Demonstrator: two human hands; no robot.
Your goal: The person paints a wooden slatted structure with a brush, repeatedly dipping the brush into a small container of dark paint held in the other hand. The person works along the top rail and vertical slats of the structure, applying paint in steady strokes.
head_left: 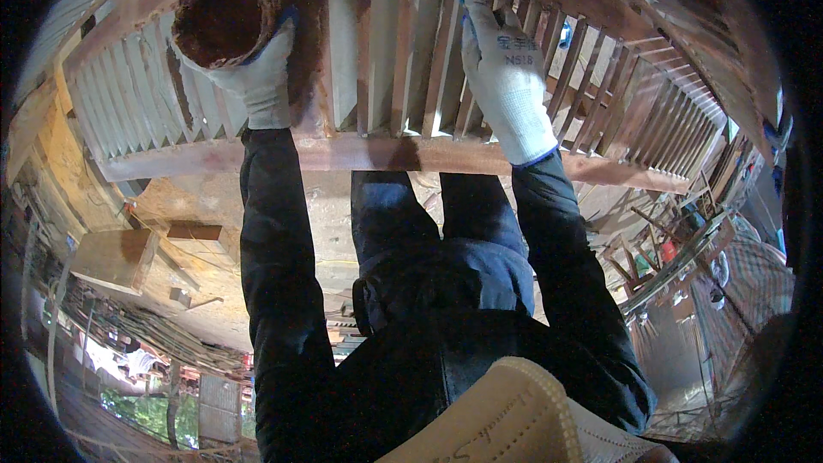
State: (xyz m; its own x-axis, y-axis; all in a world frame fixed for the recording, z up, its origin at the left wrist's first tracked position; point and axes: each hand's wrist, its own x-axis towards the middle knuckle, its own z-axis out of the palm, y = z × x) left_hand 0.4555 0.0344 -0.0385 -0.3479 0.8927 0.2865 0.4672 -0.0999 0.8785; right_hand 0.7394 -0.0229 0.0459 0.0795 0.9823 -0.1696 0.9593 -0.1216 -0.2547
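My left hand, in a white knitted glove with blue fingertips, is wrapped round the side of a round, open-topped can. The can's rim and inside are coated reddish brown. It is held over the left part of a long wooden louvred panel with many narrow slats. My right hand, gloved the same way, reaches over the slats right of the panel's middle. One blue-tipped finger points away along a slat; the other fingers curl out of sight. Something small and dark shows beside them, too hidden to name.
Left of my legs, wooden boxes stand on a dusty floor. Piled timber strips lie farther back at the left. At the right are a tangle of wooden sticks and a striped sheet.
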